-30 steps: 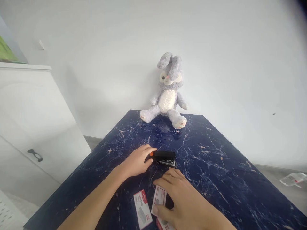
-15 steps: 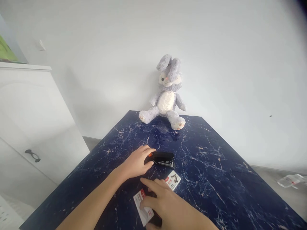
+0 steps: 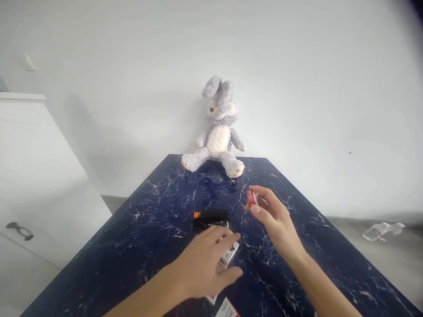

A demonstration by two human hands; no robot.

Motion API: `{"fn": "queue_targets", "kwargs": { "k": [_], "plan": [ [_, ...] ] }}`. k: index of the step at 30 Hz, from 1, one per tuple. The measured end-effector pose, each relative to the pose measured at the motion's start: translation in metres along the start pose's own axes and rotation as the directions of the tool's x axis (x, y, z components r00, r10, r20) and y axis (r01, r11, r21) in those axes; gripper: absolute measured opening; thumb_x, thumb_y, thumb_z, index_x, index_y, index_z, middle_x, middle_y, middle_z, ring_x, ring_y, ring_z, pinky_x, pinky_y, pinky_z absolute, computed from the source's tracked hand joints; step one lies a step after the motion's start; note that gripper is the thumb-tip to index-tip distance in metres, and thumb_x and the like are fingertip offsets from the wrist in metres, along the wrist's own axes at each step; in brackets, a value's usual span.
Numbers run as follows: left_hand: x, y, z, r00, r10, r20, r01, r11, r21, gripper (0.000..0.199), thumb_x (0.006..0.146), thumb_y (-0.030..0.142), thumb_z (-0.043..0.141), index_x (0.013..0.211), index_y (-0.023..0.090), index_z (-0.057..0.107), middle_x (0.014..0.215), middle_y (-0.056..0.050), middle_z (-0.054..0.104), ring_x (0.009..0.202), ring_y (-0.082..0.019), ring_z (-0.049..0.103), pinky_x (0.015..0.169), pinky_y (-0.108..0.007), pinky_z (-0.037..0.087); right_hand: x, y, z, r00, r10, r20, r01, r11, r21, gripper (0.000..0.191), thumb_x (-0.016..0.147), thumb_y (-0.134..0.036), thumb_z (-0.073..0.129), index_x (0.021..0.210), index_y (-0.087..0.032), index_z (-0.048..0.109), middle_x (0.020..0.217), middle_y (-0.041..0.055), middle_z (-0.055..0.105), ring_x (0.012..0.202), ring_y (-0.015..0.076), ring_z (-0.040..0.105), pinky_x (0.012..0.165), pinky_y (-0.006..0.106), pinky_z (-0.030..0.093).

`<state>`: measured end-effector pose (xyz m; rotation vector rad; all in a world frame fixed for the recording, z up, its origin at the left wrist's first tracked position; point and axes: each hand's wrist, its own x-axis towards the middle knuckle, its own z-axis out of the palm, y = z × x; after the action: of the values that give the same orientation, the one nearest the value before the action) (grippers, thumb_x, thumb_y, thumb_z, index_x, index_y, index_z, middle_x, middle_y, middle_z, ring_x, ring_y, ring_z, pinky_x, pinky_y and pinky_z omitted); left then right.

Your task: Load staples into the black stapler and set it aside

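Held up over the right half of the table, my right hand [image 3: 276, 220] pinches a small red-and-white box [image 3: 251, 197] between thumb and fingers. My left hand [image 3: 208, 259] is spread low over a white box [image 3: 230, 253], its thumb and index finger apart on either side. Whether it touches that box I cannot tell. Just beyond lies a black stapler [image 3: 211, 217] with an orange end. A red-and-white packet [image 3: 228, 309] shows at the bottom edge, with part of another white piece beside it, mostly covered by my left hand.
A grey plush rabbit [image 3: 220, 132] sits at the far edge of the dark blue marbled table [image 3: 158, 207], against the wall. On the left stands a white cabinet [image 3: 39, 167]. Clear plastic bottles [image 3: 380, 231] lie on the floor to the right.
My right hand has risen from the packets to the right and farther out, now with the small red-and-white box. My left hand has left the stapler and come nearer, over the white box.
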<state>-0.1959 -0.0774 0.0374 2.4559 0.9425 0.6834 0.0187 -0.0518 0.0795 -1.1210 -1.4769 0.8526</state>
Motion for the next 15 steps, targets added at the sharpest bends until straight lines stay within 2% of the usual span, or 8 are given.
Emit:
{"fn": "queue_targets", "kwargs": {
  "k": [1, 4, 6, 8, 9, 11, 13, 15],
  "plan": [
    [0.0, 0.006, 0.004, 0.999, 0.0, 0.045, 0.002, 0.999, -0.035, 0.06, 0.083, 0.036, 0.068, 0.14, 0.029, 0.051, 0.135, -0.008, 0.058, 0.121, -0.032, 0.052, 0.105, -0.048, 0.043, 0.002, 0.003, 0.0, 1.0, 0.03, -0.004, -0.03, 1.0, -0.007, 0.045, 0.083, -0.054, 0.061, 0.117, -0.026, 0.053, 0.094, 0.003, 0.066, 0.088, 0.0237, 0.064, 0.078, 0.036, 0.051],
    [-0.001, 0.012, 0.007, 0.99, 0.03, 0.134, -0.003, 0.981, -0.195, 0.057, 0.08, 0.029, 0.071, 0.135, 0.03, 0.056, 0.133, -0.006, 0.061, 0.117, -0.029, 0.056, 0.104, -0.045, 0.044, 0.003, 0.011, 0.007, 0.989, 0.108, 0.102, -0.1, 0.992, -0.079, 0.045, 0.081, -0.053, 0.065, 0.114, -0.024, 0.055, 0.092, 0.0025, 0.069, 0.082, 0.0218, 0.064, 0.075, 0.036, 0.051],
    [0.0, 0.009, 0.002, 0.997, 0.001, 0.072, 0.02, 0.958, -0.285, 0.041, 0.083, 0.027, 0.067, 0.125, 0.029, 0.064, 0.121, -0.005, 0.068, 0.107, -0.027, 0.062, 0.099, -0.042, 0.047, 0.0, 0.017, 0.014, 0.98, 0.14, 0.139, -0.12, 0.982, -0.145, 0.047, 0.079, -0.052, 0.068, 0.114, -0.023, 0.056, 0.092, 0.0025, 0.069, 0.079, 0.0212, 0.064, 0.072, 0.035, 0.052],
    [0.001, 0.002, -0.004, 0.988, -0.132, -0.079, 0.094, 0.924, -0.37, 0.024, 0.091, 0.029, 0.058, 0.112, 0.025, 0.068, 0.107, -0.006, 0.071, 0.097, -0.024, 0.065, 0.091, -0.039, 0.051, -0.004, 0.021, 0.02, 0.98, 0.146, 0.132, -0.12, 0.975, -0.185, 0.047, 0.078, -0.05, 0.07, 0.114, -0.023, 0.058, 0.094, 0.0033, 0.068, 0.08, 0.0213, 0.065, 0.07, 0.034, 0.052],
    [0.002, -0.002, -0.006, 0.967, -0.217, -0.134, 0.139, 0.889, -0.436, 0.023, 0.094, 0.031, 0.054, 0.112, 0.024, 0.068, 0.101, -0.006, 0.071, 0.092, -0.022, 0.066, 0.085, -0.037, 0.053, -0.006, 0.023, 0.023, 0.981, 0.142, 0.129, -0.117, 0.976, -0.184, 0.045, 0.078, -0.049, 0.07, 0.114, -0.023, 0.058, 0.097, 0.0039, 0.068, 0.081, 0.0215, 0.065, 0.071, 0.034, 0.053],
    [0.003, -0.01, -0.008, 0.929, -0.344, -0.137, 0.197, 0.773, -0.603, 0.031, 0.097, 0.036, 0.05, 0.124, 0.024, 0.06, 0.099, -0.006, 0.069, 0.087, -0.021, 0.066, 0.074, -0.034, 0.056, -0.01, 0.024, 0.028, 0.98, 0.136, 0.146, -0.113, 0.982, -0.15, 0.041, 0.081, -0.046, 0.069, 0.115, -0.024, 0.058, 0.1, 0.0048, 0.067, 0.085, 0.022, 0.066, 0.072, 0.034, 0.053],
    [0.003, -0.018, -0.007, 0.929, -0.363, -0.076, 0.195, 0.653, -0.732, 0.04, 0.096, 0.037, 0.054, 0.134, 0.025, 0.053, 0.105, -0.007, 0.066, 0.09, -0.021, 0.066, 0.071, -0.033, 0.057, -0.013, 0.025, 0.032, 0.981, 0.144, 0.131, -0.132, 0.986, -0.098, 0.042, 0.083, -0.045, 0.067, 0.118, -0.025, 0.057, 0.099, 0.0046, 0.068, 0.085, 0.0222, 0.066, 0.073, 0.034, 0.054],
    [0.003, -0.023, -0.003, 0.938, -0.345, -0.034, 0.184, 0.581, -0.793, 0.043, 0.094, 0.034, 0.059, 0.135, 0.024, 0.053, 0.109, -0.008, 0.065, 0.095, -0.022, 0.066, 0.077, -0.035, 0.058, -0.017, 0.025, 0.036, 0.982, 0.166, 0.092, -0.163, 0.986, -0.034, 0.047, 0.083, -0.045, 0.068, 0.123, -0.025, 0.054, 0.096, 0.0038, 0.068, 0.084, 0.0222, 0.066, 0.074, 0.034, 0.055]
  ]
}}
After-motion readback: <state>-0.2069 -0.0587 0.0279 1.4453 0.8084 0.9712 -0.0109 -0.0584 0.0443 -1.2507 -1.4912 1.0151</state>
